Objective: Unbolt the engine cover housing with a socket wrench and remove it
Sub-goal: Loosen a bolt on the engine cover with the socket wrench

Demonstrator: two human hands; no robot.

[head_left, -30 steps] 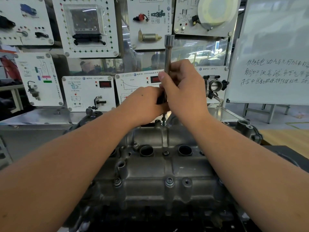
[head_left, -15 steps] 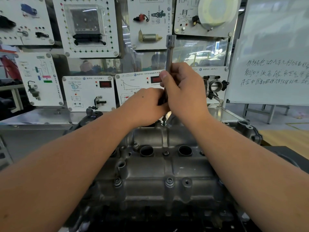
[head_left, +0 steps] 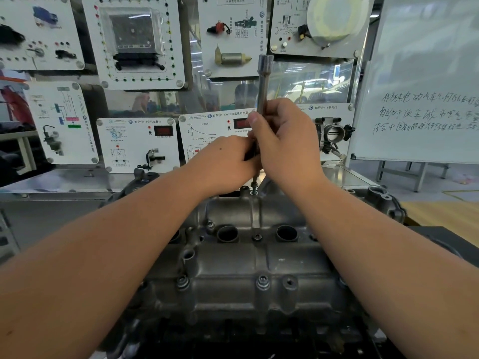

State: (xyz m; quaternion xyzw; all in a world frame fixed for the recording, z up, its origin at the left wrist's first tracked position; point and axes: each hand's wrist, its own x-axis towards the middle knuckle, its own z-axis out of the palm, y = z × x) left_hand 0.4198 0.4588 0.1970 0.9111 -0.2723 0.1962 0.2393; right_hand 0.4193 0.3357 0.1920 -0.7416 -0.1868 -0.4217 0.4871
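At the far edge of the engine cover housing (head_left: 233, 270) we hold the socket wrench (head_left: 263, 84) upright — our right hand (head_left: 285, 141) wraps its shaft, our left hand (head_left: 225, 161) grips lower down — its tip on a bolt (head_left: 255, 189). The housing sits on the engine, directly below us.

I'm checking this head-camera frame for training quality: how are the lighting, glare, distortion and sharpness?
Head view: even indoor light; reflections on the clear panel behind the socket wrench; wide-angle stretch enlarges both forearms at the edges; right hand, left hand and engine cover sharp; whiteboard writing slightly soft.
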